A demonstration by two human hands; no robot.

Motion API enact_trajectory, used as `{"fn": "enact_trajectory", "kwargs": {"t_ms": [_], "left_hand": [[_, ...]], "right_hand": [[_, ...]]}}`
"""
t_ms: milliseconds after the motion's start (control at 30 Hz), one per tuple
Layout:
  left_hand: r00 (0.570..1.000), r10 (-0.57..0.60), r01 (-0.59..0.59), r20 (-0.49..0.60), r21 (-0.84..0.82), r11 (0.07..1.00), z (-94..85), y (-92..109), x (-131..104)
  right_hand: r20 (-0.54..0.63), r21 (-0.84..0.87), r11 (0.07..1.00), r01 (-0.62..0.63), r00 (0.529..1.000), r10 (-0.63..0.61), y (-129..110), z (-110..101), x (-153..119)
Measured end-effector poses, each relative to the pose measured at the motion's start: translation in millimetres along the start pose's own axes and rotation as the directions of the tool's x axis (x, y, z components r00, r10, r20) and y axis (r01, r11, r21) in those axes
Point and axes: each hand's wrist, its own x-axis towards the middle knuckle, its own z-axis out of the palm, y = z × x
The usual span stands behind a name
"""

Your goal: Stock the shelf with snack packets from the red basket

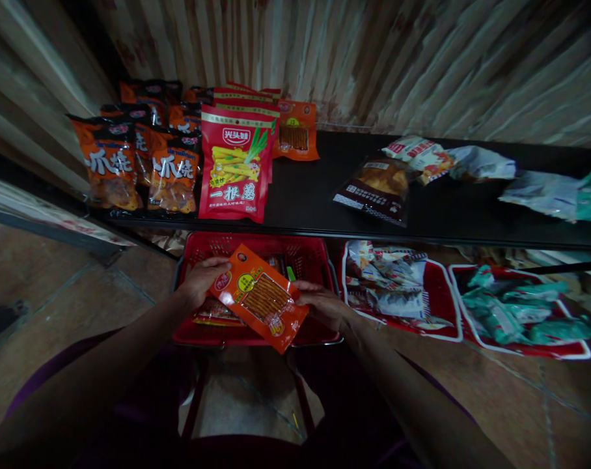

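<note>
An orange snack packet [266,299] with a clear window of brown sticks is held tilted between my two hands. My left hand [204,281] grips its upper left edge, and my right hand [325,303] holds its right edge. Directly beneath is a red basket [305,251] with more packets inside, partly hidden by the held one. On the black shelf [305,195] beyond, red packets [234,163] stand upright beside a similar orange packet [296,133] at the back.
Several black-and-orange bags [112,163] stand at the shelf's left. A brown bag [376,189] and white packets [481,163] lie on its right half. Below are a basket of white packets [459,326] and a basket of green packets [569,352]. A curtain [373,65] hangs behind.
</note>
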Motion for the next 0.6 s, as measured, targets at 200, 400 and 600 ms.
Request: {"fn": "enact_trajectory", "kwargs": {"t_ms": [200,400,600], "left_hand": [[0.996,0.055,-0.054,-0.074,0.022,0.998,-1.0,-4.1,4.7],[0.985,0.076,-0.072,-0.153,0.032,0.997,0.6,-7.7,5.9],[0.985,0.073,-0.077,-0.159,-0.021,0.997,3.0,-13.9,7.9]], "right_hand": [[-0.109,0.064,0.998,0.006,0.994,0.001,1.9,3.1,0.8],[-0.072,0.077,0.996,0.039,0.997,-0.034,3.4,6.8,-0.5],[-0.056,0.041,0.993,0.109,0.993,-0.107,0.7,21.7,-7.2]]}}
